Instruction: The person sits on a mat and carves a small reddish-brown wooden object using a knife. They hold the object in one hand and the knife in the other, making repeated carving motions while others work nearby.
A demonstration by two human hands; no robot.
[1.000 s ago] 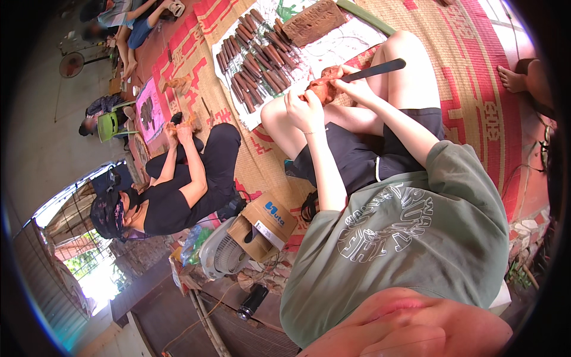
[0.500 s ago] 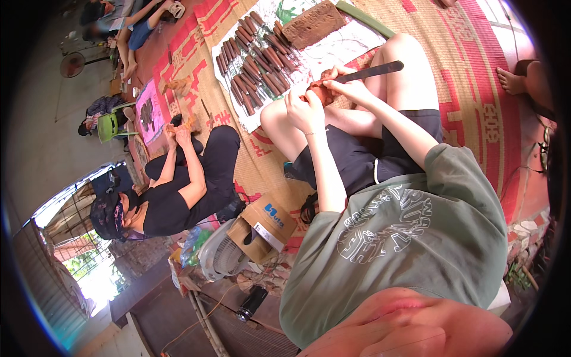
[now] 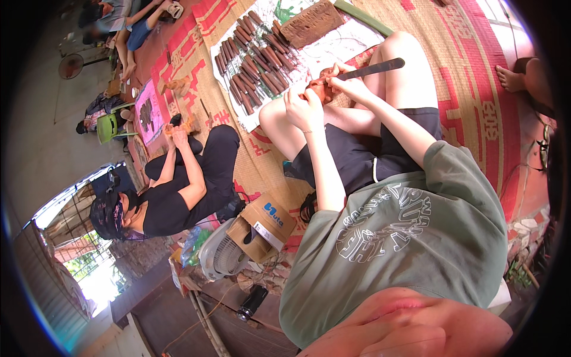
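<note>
My left hand point(image 3: 304, 112) is closed around a small reddish-brown carved piece point(image 3: 321, 91), holding it above my crossed legs. Its exact shape is partly covered by my fingers. In my right hand point(image 3: 351, 87) is a long, flat, dark tool point(image 3: 377, 68), its wide end sticking out to the right. The end of that tool by the carving is hidden by my fingers. Just beyond my knees, a white sheet point(image 3: 318, 55) bears many wooden-handled carving tools point(image 3: 253, 65) in rows.
A brown block point(image 3: 312, 24) and a green strip point(image 3: 364, 18) lie at the sheet's far side. On the left, a co-worker in black point(image 3: 175, 196) sits on the patterned mat point(image 3: 262, 172), working on a piece. Behind are a cardboard box point(image 3: 262, 229) and a fan point(image 3: 223, 253).
My right hand and the dark tool have shifted very slightly over the carved piece. My left hand keeps its hold, almost unmoved.
</note>
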